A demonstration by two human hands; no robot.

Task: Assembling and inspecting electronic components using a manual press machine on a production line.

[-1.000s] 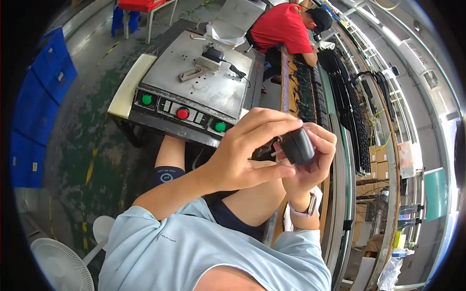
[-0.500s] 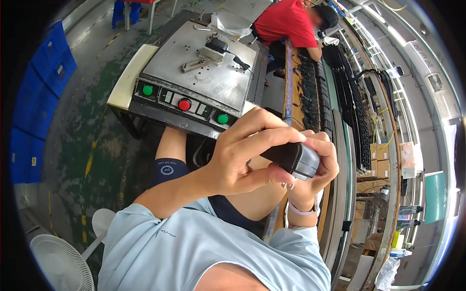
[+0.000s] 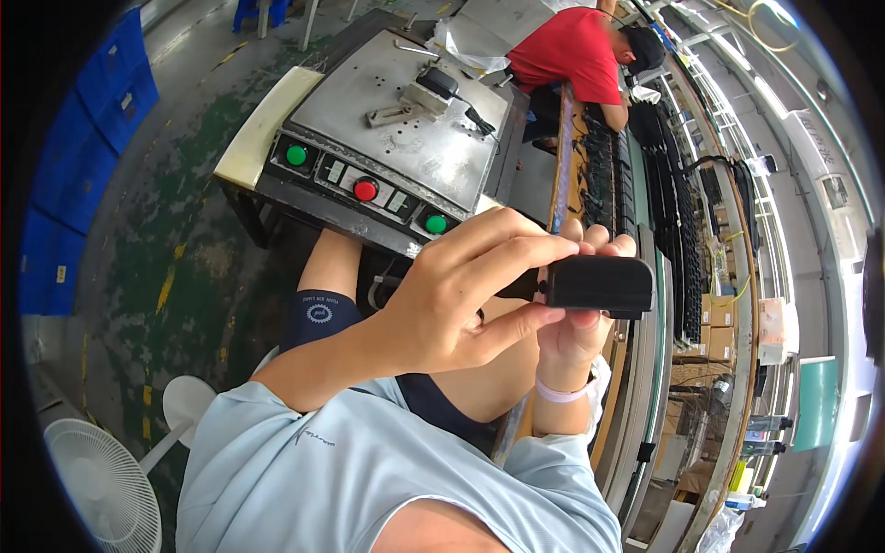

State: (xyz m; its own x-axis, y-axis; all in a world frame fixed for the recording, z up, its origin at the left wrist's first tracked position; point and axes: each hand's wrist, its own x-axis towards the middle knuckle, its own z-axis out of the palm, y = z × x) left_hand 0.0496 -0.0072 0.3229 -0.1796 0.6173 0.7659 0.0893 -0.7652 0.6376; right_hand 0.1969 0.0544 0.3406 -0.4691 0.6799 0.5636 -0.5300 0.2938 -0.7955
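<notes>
A black plug-in power adapter [image 3: 601, 284] is held up in front of my chest, its broad flat side toward me. My left hand [image 3: 470, 290] pinches its left end between thumb and fingers. From behind and below, my right hand [image 3: 573, 346] grips it, fingertips showing above the top edge and the thumb under it. The prongs are out of sight. Another black adapter [image 3: 437, 83] with a bundled cord [image 3: 479, 122] rests on a metal fixture [image 3: 419, 101] on the machine's steel top.
The machine's front panel [image 3: 355, 187] carries green and red buttons, just beyond my knees. To the right runs a line [image 3: 597, 184] laid with black adapters and cords. A person in red [image 3: 572, 55] leans over its far end. A white fan [image 3: 101, 488] stands lower left, blue bins [image 3: 115, 83] upper left.
The adapter has been turned so its flat side faces me and its prongs no longer show. Both hands have shifted their hold, and the adapter sits slightly farther right.
</notes>
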